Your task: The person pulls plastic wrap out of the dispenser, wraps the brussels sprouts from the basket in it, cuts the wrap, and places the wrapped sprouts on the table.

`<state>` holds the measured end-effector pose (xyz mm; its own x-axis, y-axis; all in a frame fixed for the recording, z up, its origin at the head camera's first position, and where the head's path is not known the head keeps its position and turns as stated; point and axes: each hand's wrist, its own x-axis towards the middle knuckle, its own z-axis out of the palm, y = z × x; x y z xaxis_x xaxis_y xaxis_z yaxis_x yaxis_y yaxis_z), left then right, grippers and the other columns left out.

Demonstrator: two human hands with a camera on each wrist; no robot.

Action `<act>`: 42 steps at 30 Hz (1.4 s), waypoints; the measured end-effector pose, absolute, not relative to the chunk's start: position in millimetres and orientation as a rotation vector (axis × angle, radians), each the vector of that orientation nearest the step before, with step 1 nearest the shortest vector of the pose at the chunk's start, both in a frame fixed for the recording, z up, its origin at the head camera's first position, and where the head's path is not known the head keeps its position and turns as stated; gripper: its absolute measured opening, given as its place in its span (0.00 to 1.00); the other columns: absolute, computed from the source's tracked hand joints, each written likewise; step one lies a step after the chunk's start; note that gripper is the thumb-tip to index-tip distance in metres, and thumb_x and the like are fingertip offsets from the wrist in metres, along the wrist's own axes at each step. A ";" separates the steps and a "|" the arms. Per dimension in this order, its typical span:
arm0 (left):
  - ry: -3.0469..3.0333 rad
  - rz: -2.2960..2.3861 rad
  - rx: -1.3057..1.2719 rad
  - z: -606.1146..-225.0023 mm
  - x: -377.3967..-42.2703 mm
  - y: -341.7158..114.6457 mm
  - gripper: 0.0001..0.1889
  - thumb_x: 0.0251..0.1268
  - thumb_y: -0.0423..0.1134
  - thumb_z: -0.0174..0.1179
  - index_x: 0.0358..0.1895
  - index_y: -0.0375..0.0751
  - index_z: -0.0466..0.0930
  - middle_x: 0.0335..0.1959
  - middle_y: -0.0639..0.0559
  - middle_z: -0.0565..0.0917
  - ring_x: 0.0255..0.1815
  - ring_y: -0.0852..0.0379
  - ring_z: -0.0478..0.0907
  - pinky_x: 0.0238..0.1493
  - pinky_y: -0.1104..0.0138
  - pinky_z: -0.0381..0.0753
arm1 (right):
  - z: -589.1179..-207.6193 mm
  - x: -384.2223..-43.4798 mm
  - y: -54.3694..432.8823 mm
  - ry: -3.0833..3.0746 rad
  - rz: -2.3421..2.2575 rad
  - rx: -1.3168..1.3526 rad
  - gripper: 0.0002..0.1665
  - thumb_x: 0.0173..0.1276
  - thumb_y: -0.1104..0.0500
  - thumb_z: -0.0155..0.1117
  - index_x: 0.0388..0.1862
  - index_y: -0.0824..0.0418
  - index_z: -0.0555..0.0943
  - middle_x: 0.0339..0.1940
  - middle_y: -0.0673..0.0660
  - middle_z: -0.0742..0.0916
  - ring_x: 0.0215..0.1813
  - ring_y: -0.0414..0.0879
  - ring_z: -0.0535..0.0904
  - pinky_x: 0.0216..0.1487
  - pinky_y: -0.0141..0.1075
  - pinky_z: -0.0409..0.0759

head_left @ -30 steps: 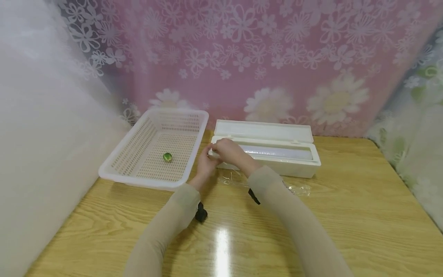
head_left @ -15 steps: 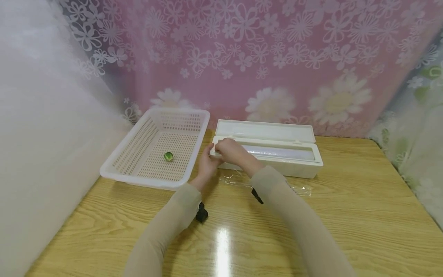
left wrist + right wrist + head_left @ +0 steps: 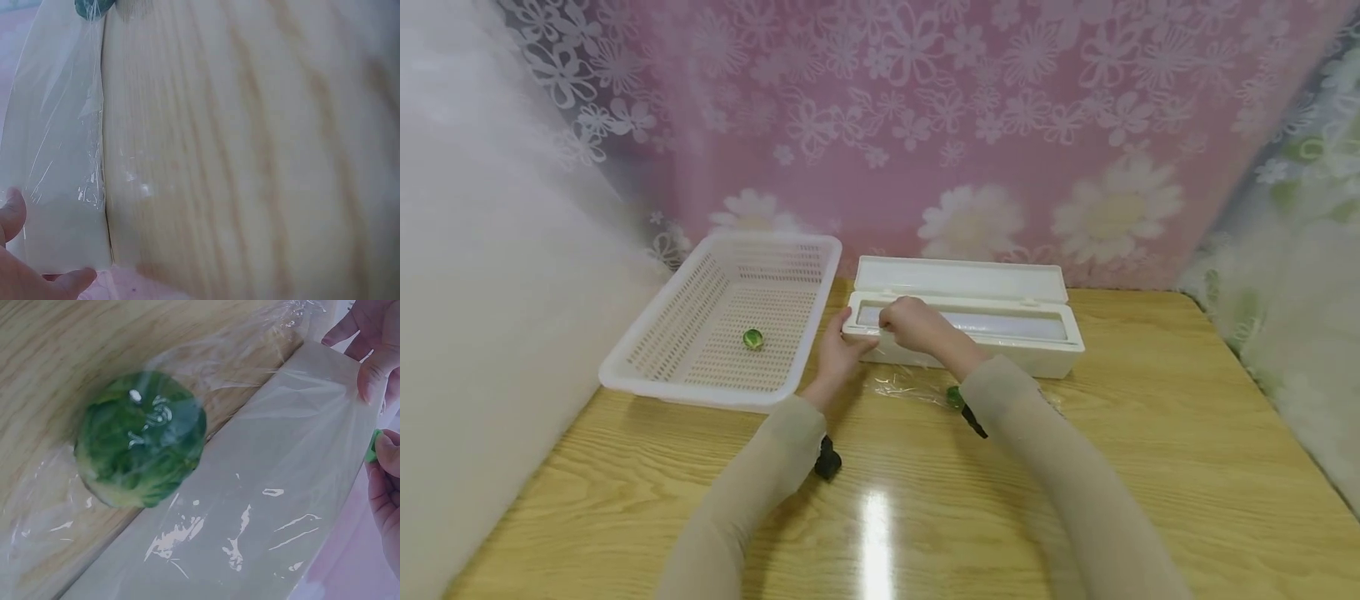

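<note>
A white cling film box (image 3: 970,357) stands with its lid up and a roll of film (image 3: 1000,325) inside. My left hand (image 3: 838,350) grips its left end, thumb at the front. At the box's top front edge, my right hand (image 3: 917,325) pinches a small green cutter slider (image 3: 373,447), best seen in the right wrist view. Clear film (image 3: 237,544) hangs over the box front and spreads on the table. Beneath the film lies a green Brussels sprout (image 3: 140,440), partly hidden by my right sleeve in the head view.
A white slotted basket (image 3: 625,367) stands left of the box, holding one more sprout (image 3: 753,339). Both sit on the wood-grain table (image 3: 925,517). A pink floral curtain (image 3: 880,192) hangs behind them.
My right hand has slid right along the box edge, away from the left end. The sprout under the film has come into sight beside my right cuff. My left hand stays at the box's end.
</note>
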<state>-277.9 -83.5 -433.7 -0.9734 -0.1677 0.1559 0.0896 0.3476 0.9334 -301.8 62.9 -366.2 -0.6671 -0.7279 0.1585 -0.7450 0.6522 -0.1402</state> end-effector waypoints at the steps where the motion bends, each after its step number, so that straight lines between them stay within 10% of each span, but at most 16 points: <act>1: -2.385 -1.684 0.070 -434.2 -277.7 -83.2 0.37 0.44 0.31 0.68 0.61 0.34 0.61 0.59 0.39 0.66 0.59 0.48 0.63 0.59 0.63 0.61 | -366.5 -301.4 63.4 -2.778 0.299 1.239 0.13 0.53 0.76 0.54 0.30 0.65 0.82 0.31 0.56 0.84 0.35 0.48 0.79 0.42 0.36 0.77; 18: -2.399 -1.681 0.102 -436.2 -279.5 -80.1 0.38 0.43 0.32 0.68 0.62 0.36 0.61 0.61 0.42 0.65 0.60 0.50 0.61 0.60 0.63 0.59 | -366.0 -299.8 78.8 -2.788 0.284 1.242 0.12 0.55 0.76 0.54 0.23 0.62 0.80 0.22 0.53 0.82 0.25 0.43 0.73 0.34 0.34 0.76; 42: -2.457 -1.663 0.148 -434.0 -279.1 -82.0 0.39 0.45 0.35 0.68 0.64 0.40 0.59 0.64 0.48 0.61 0.64 0.53 0.55 0.64 0.66 0.52 | -359.4 -284.8 148.0 -2.824 0.345 1.150 0.09 0.57 0.74 0.56 0.31 0.66 0.82 0.30 0.58 0.84 0.36 0.52 0.79 0.40 0.39 0.78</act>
